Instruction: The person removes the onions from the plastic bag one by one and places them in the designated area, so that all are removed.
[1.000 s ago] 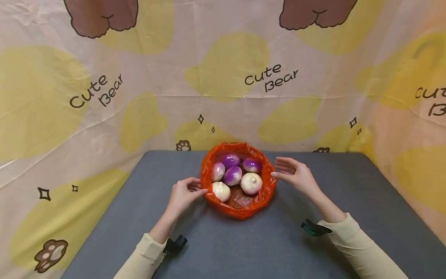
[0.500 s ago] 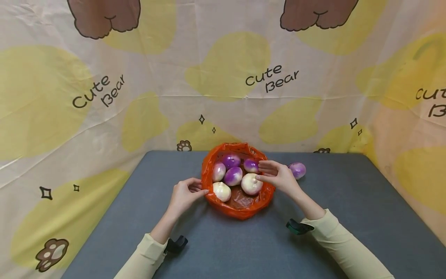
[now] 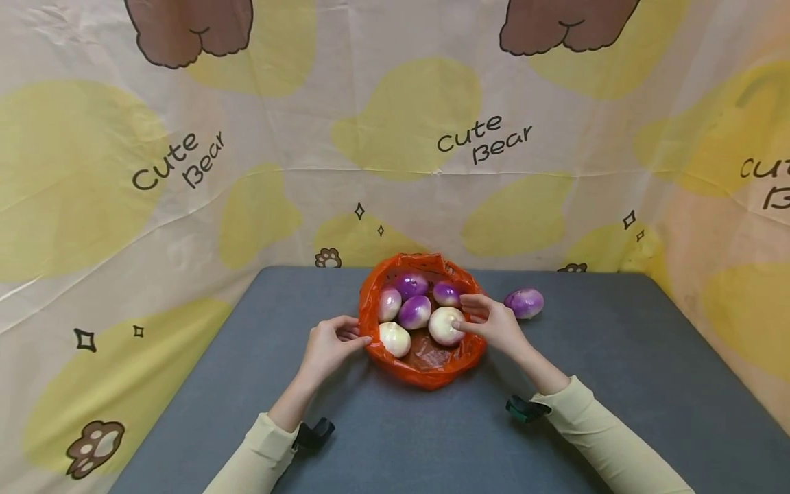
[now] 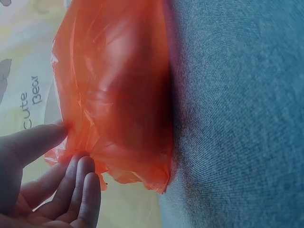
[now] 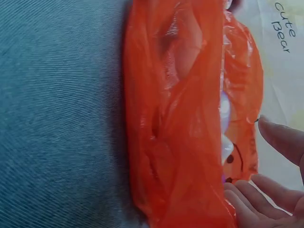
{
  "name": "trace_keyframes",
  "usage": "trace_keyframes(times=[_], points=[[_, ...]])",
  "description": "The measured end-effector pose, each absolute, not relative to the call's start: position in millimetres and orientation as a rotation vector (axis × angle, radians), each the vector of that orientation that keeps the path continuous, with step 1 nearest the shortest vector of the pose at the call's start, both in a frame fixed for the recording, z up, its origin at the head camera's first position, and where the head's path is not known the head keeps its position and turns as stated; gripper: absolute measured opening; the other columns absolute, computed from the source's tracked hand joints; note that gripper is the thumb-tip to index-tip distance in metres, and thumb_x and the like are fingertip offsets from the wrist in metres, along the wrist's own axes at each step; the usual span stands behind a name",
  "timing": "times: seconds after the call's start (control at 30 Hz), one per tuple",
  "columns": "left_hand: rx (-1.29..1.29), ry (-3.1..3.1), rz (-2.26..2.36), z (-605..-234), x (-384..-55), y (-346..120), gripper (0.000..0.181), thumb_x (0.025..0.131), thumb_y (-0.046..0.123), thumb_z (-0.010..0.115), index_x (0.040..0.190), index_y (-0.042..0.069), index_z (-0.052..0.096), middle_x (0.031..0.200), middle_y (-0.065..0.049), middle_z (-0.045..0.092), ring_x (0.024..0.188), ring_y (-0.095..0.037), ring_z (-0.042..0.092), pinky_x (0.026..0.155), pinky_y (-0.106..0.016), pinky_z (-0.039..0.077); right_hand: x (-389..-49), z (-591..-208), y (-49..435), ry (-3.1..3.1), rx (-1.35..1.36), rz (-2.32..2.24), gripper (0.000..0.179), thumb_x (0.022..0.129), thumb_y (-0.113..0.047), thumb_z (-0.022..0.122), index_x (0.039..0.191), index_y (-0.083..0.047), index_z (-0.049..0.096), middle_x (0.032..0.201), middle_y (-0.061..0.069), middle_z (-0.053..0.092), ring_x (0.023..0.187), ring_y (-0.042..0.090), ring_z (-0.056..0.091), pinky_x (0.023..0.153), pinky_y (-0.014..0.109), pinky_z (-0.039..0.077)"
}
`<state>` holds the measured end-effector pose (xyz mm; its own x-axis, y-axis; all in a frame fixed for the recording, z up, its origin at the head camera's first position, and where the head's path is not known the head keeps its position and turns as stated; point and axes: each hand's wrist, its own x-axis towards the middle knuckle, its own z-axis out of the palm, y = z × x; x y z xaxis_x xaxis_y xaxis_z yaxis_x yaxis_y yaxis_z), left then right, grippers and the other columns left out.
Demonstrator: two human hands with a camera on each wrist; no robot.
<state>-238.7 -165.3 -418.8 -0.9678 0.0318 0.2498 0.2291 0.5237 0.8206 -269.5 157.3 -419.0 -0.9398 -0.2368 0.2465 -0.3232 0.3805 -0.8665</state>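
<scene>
An orange plastic bag [image 3: 426,377] stands with its mouth rolled open on the table. Several purple-and-white turnips [image 3: 414,312] lie inside it. With thumb and fingers on either side of the rim, my left hand [image 3: 330,350] pinches the bag's left edge; the left wrist view shows the orange film [image 4: 109,95] between them. My right hand [image 3: 496,325] reaches over the right rim, fingers apart. Its thumb tip overlaps a pale turnip [image 3: 443,326] in the head view; contact cannot be told. Nothing is gripped by the right hand [image 5: 275,175] in its wrist view.
One more purple turnip [image 3: 524,303] lies on the grey table [image 3: 426,446], right of the bag and behind my right hand. A patterned cloth [image 3: 395,123] hangs close behind the table's far edge.
My right hand has moved left from beside the bag to over its right rim, then lowered slightly. The turnip on the table, hidden before, now shows. My left hand has stayed at the rim.
</scene>
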Motion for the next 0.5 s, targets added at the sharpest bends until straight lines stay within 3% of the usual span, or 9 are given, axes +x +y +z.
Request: trace_keyframes(times=[0.5], points=[[-0.234,-2.563,-1.440,-421.5,-241.9,-166.0,0.028,0.071,0.018,0.084,0.093,0.005,0.071,0.083,-0.007,0.070,0.071,-0.014,0.066,0.067,-0.022,0.056,-273.5,-436.0,154.3,-2.584,0.490,1.529,0.056,0.077,-0.010,0.078,0.126,0.004,0.055,0.127,0.023,0.058,0.112,0.036,0.061,0.092,0.046,0.050]])
